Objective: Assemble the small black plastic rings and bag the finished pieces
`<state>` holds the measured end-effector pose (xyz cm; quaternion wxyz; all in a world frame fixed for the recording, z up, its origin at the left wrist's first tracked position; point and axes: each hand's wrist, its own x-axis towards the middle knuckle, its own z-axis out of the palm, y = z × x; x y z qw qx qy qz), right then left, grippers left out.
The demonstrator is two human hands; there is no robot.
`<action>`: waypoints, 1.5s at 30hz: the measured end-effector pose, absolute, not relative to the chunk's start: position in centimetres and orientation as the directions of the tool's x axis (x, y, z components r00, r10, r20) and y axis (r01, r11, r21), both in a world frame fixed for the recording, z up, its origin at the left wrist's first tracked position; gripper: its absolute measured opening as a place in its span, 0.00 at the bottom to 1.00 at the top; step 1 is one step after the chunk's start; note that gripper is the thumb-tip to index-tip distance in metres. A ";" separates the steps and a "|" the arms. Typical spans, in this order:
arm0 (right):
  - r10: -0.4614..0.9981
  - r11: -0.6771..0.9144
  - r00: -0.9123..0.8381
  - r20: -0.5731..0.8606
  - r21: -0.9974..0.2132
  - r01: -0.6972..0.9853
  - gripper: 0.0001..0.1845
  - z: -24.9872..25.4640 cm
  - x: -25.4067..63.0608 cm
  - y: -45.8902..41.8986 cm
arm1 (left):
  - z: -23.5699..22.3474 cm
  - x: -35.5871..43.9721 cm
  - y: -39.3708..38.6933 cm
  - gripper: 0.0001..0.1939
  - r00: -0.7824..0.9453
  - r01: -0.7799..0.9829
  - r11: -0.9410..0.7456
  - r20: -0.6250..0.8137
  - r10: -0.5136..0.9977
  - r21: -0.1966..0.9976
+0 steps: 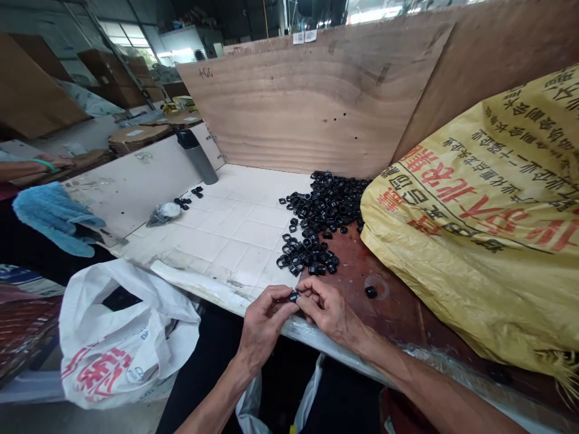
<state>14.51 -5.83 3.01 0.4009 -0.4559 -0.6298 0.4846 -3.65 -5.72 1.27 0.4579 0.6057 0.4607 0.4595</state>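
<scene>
Watching the head camera feed from afar, I see the left hand (265, 322) and right hand (328, 310) meet just over the bench edge, fingers closed narrow on a small black plastic ring (294, 296), gripping it from both sides as though for close handling. A heap of black plastic rings (325, 208) lies just ahead of the hands, near enough, I judge, to be reached without stretching. It spreads over a white tiled bench top (235, 229) and onto a reddish-brown board (398, 307), where one loose ring (371, 292) sits apart. Behind it stands a plywood panel (289, 102), and a yellow woven sack (470, 229) with red and black lettering slumps to the right; together they appear to wall the pile in. A few more rings and a small clear plastic bag (163, 214) lie farther left, near an upright dark-topped flask (198, 158), set well back, it seems, out of the working area. A white plastic carrier bag (122, 337) with red print hangs open below the bench edge, a blue cloth (52, 217) lies at left, and a co-worker's forearm (31, 170) with a green band rests beyond it.
</scene>
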 end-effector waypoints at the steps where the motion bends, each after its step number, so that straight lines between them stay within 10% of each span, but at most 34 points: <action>1: 0.963 0.186 -0.234 0.134 -0.958 0.216 0.08 3.1 14.5 -5.9 | 1.4 -3.6 -5.7 0.10 0.142 0.107 -0.072 0.056 0.988 0.992; 5: 0.963 0.079 -0.265 0.047 -0.990 0.112 0.08 2.6 14.3 -5.9 | 1.2 -3.8 -5.9 0.09 0.135 0.193 -0.236 0.213 0.968 0.952; 9: 0.891 -0.295 -0.402 -0.210 -0.942 -0.161 0.17 1.4 14.2 -5.6 | -0.1 -4.7 -6.0 0.18 0.368 0.360 -0.714 0.611 0.701 0.601; 14: 0.780 -0.473 -0.539 -0.318 -0.864 -0.174 0.21 0.9 14.5 -5.5 | -0.7 -5.9 -5.9 0.23 0.574 0.326 -0.850 0.628 0.526 0.414; 18: 0.810 -0.283 -0.510 -0.289 -0.955 0.092 0.20 1.5 14.7 -5.7 | 1.8 -6.9 -6.2 0.16 0.645 0.273 -0.760 0.475 0.599 0.589; 22: 0.972 0.236 -0.147 0.185 -0.787 0.570 0.13 1.9 15.0 -5.2 | 4.3 -7.3 -5.3 0.10 0.751 0.390 -0.439 -0.003 0.660 0.809; 27: 0.941 0.223 -0.053 0.335 -0.492 0.842 0.11 0.6 16.1 -3.7 | 2.4 -4.6 -1.4 0.14 0.401 0.580 -0.468 0.266 0.877 0.667; 32: 0.955 0.204 -0.087 0.283 -0.414 0.887 0.14 0.1 16.6 -3.2 | 0.7 -2.3 0.8 0.11 0.450 0.682 -0.533 0.287 0.845 0.500; 45: 0.961 0.156 -0.072 0.266 -0.309 0.938 0.17 0.1 16.9 -3.3 | -0.4 -5.1 -1.5 0.11 0.371 0.420 -0.371 0.216 0.903 0.829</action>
